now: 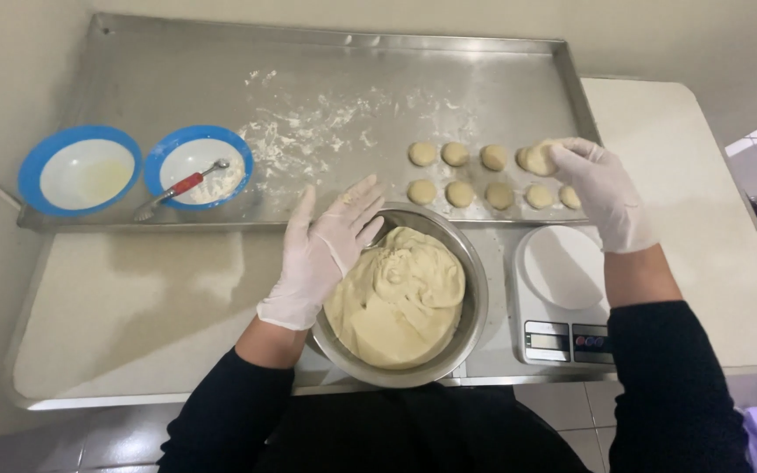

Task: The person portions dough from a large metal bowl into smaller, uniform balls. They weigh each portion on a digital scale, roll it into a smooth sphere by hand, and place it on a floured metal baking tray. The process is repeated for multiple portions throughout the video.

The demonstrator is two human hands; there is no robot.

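The right hand [604,194], in a white glove, reaches over the far right of the steel tray [177,79] with its fingers curled around a dough ball [538,158], which sits at the fingertips, at the right end of the back row. Nine more dough balls [459,194] lie on the tray in two rows just left of and below that hand.

The left hand [326,250], also gloved, is open with fingers spread and holds nothing; it lies flat over the left rim of the metal bowl [475,302]. The bowl stands on the tabletop [133,307] just in front of the tray and holds a large mass of pale dough [400,302], just right of the left hand.

A white kitchen scale [562,293] stands right of the bowl, under the right forearm. At the tray's left end are two blue-rimmed bowls [81,171], the right one with a red-handled spoon [181,187]. Flour [308,131] is scattered mid-tray.
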